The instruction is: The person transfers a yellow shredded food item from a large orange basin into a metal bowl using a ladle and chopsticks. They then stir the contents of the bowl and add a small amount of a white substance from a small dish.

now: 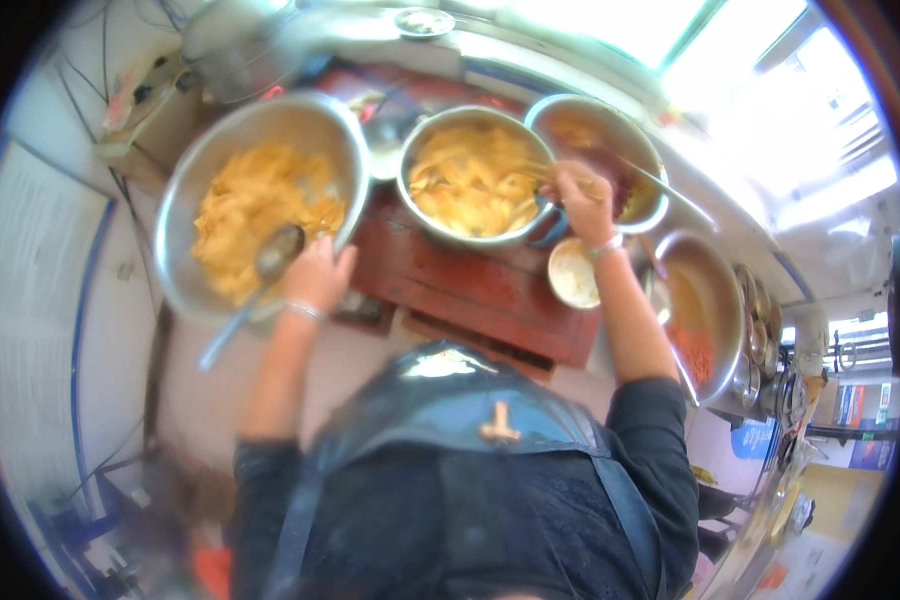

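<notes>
My left hand [319, 276] is over the near right rim of a large metal bowl [172, 217], fingers inside and thumb outside, gripping it. Yellowish flat food pieces [259, 214], perhaps noodles or tofu skin, fill much of that bowl. Beside my hand, a ladle [279, 251] rests in it, its blue-grey handle sticking out over the rim. My right hand [586, 201] is closed around thin sticks, seemingly chopsticks [544, 171], at the right rim of a smaller metal pot [474, 241]. Similar yellowish pieces [472, 180] fill this pot. Motion blur softens both hands.
A metal basin [596, 105] with dark reddish sauce stands behind my right hand. Near my right wrist is a small bowl [572, 281] with whitish contents. Farther right, another basin [727, 315] holds orange-red food. All surround a red table [450, 277]; a cardboard box [146, 127] stands left.
</notes>
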Demonstrator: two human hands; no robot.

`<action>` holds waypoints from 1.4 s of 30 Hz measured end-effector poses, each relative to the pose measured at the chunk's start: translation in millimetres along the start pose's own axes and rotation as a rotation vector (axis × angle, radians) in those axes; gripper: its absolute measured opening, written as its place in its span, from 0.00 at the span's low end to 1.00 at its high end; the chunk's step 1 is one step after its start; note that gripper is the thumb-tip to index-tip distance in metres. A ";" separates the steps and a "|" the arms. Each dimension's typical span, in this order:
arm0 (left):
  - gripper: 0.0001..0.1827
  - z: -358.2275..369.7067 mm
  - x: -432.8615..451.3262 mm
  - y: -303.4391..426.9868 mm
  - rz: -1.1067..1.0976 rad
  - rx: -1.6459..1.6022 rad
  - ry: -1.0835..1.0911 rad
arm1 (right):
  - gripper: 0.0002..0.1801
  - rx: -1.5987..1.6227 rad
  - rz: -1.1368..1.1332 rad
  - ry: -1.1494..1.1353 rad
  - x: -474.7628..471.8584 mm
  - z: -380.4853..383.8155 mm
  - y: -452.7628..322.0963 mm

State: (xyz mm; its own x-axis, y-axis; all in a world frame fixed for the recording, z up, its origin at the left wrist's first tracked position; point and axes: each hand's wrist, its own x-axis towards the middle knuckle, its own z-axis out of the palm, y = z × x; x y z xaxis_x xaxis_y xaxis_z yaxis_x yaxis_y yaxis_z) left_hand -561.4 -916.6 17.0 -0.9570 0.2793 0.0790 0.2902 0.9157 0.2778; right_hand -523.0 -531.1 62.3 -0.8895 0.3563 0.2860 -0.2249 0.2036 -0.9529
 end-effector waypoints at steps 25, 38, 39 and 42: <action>0.10 10.2 -1.9 -2.6 0.026 0.046 0.087 | 0.07 -0.379 -0.424 0.107 -99.3 -1.9 -36.8; 0.10 12.8 -0.5 -10.9 0.013 0.099 0.106 | 0.09 -0.324 -0.370 0.247 -134.9 21.9 0.9; 0.10 17.3 2.3 -10.3 0.018 0.080 0.122 | 0.09 -0.337 -0.372 0.249 -134.2 20.2 2.0; 0.09 21.6 0.6 -14.0 0.035 0.056 0.147 | 0.09 -0.343 -0.353 0.243 -134.1 23.2 6.3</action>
State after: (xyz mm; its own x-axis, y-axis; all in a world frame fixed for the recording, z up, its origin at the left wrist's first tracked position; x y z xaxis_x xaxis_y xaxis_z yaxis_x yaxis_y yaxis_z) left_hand -565.9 -923.0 -7.5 -0.9353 0.2700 0.2286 0.3196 0.9219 0.2188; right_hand -414.4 -598.8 15.5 -0.6569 0.4051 0.6359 -0.3141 0.6196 -0.7193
